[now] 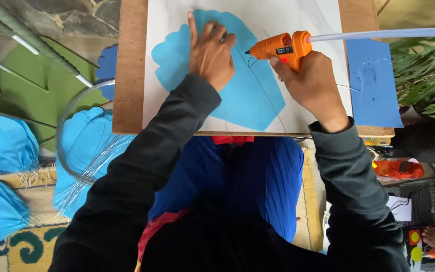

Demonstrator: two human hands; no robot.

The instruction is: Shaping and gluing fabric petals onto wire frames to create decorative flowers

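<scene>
Petal-shaped cutout of light blue paper (237,90) with a scalloped top edge, lying flat on a white sheet (298,15) atop a brown wooden board (129,65); thin dark wire (265,85) running down its surface. Left hand (210,50) pressed flat on the upper part, fingers spread. Right hand (310,83) wrapped around an orange hot glue gun (280,48), nozzle just above the wire. Blue foam rectangle (376,83) just beside, on the right. More blue paper shapes (1,146) and coiled wire (69,146) lower left.

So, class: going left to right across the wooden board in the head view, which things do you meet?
Blue petal-shaped paper → left hand → orange glue gun → right hand → blue foam sheet.
</scene>
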